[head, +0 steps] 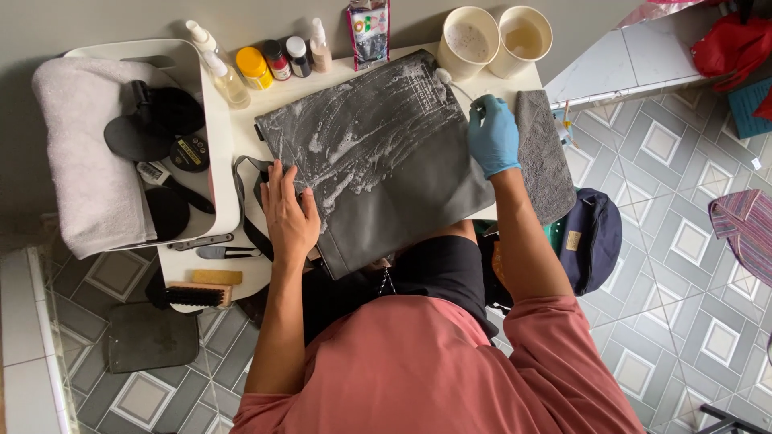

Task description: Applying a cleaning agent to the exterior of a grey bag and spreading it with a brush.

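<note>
Left hand: the bare left hand point(289, 210) lies flat, fingers spread and palm down, pressing on the near left edge of the grey bag point(382, 161); it grips nothing.
Right hand: the right hand point(492, 135), in a blue glove, is curled closed around a small brush point(445, 78) whose pale head sticks out just beyond the fingertips, at the bag's far right corner.
Grey bag: it lies flat on the white bench point(249, 120) between the two hands, its far half smeared with white foam, its near half plain grey and hanging over the bench edge toward the person.
Strap: a dark strap point(245, 201) loops out from under the bag, just left of the left hand.
Cloth: a grey cloth point(543, 157) lies just right of the gloved hand.
Cups: two pale cups point(494, 38) stand beyond the right hand, liquid inside.
Bottles: small bottles and jars point(265, 60) stand in a row beyond the left hand.
Tray: a white tray point(213, 120) well left of the left hand holds a folded towel point(80, 153) and black items.
Wooden brush: a wooden-backed brush point(197, 295) lies near the bench's front edge, left of the left forearm.
</note>
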